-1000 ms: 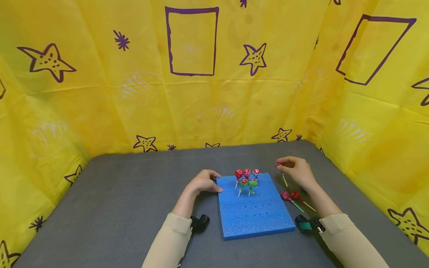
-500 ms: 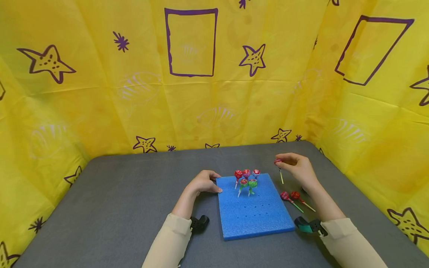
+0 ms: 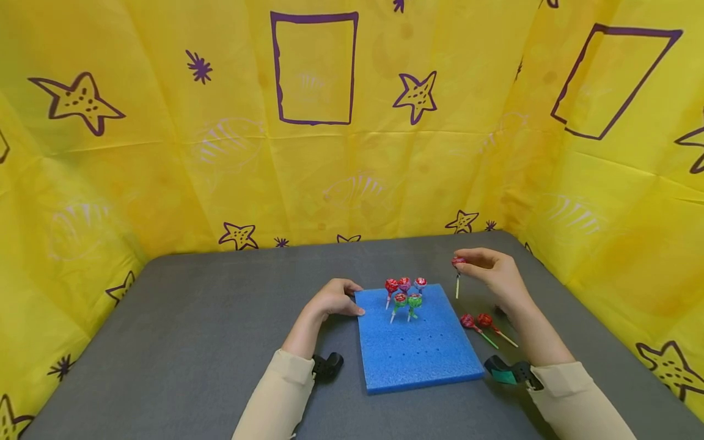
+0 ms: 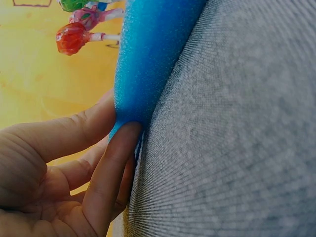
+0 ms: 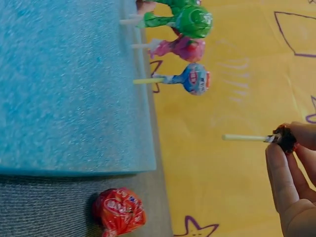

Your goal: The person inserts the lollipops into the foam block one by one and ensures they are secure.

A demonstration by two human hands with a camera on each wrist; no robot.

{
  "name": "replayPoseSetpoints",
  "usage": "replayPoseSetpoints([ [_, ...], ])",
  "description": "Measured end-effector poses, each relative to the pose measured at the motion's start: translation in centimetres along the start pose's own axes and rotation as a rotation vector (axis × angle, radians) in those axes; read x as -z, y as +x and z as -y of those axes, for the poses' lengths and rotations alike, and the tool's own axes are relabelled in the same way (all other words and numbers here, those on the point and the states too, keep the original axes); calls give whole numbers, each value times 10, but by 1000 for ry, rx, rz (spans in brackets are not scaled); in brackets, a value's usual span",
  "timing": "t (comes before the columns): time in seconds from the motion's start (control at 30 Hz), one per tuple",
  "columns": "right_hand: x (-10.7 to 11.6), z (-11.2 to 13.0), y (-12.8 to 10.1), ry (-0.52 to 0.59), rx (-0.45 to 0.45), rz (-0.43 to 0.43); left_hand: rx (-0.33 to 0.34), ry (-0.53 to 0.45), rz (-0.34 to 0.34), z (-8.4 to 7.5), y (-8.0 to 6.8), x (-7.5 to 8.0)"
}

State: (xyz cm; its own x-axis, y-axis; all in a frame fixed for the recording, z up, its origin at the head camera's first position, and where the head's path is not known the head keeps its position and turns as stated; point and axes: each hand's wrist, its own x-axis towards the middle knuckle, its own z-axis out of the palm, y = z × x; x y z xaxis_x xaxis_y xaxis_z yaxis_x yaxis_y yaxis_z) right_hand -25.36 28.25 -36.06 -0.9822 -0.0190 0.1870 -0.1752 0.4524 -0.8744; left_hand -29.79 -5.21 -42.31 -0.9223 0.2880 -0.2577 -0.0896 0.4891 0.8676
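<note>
My right hand [image 3: 497, 278] pinches a lollipop [image 5: 284, 139] by its dark red wrapped head, between thumb and fingers. Its pale stick points down, above the table to the right of a blue foam board [image 3: 418, 366]. With thumb and fingers my left hand [image 3: 337, 298] grips the board's far left corner; in the left wrist view the thumb is on the top face and a finger [image 4: 118, 158] is at the edge. Several lollipops stand upright in the board's far part, among them a green one [image 5: 195, 21], a blue one [image 5: 196, 79] and a red one [image 4: 71, 38].
Two wrapped lollipops lie on the grey table [image 3: 220, 342] beside the board's right edge, one pinkish red [image 3: 467, 321] and one red [image 3: 485, 320]. Small holes [image 3: 420, 339] dot the board's near half. A yellow patterned cloth [image 3: 352, 159] hangs behind and at the sides.
My right hand has risen slightly with the lollipop, and the stick has swung from slanting to nearly vertical. The left hand and the board have stayed in place.
</note>
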Motion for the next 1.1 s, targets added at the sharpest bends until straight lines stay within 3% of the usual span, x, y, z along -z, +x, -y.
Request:
replayPoseSetpoints([
  [0.37,-1,0,-2,116,34,38,16,-5,7,-3,0,-2],
  [1.1,-21,2,-5,99,15,213,4,-14,3,-1,0,0],
])
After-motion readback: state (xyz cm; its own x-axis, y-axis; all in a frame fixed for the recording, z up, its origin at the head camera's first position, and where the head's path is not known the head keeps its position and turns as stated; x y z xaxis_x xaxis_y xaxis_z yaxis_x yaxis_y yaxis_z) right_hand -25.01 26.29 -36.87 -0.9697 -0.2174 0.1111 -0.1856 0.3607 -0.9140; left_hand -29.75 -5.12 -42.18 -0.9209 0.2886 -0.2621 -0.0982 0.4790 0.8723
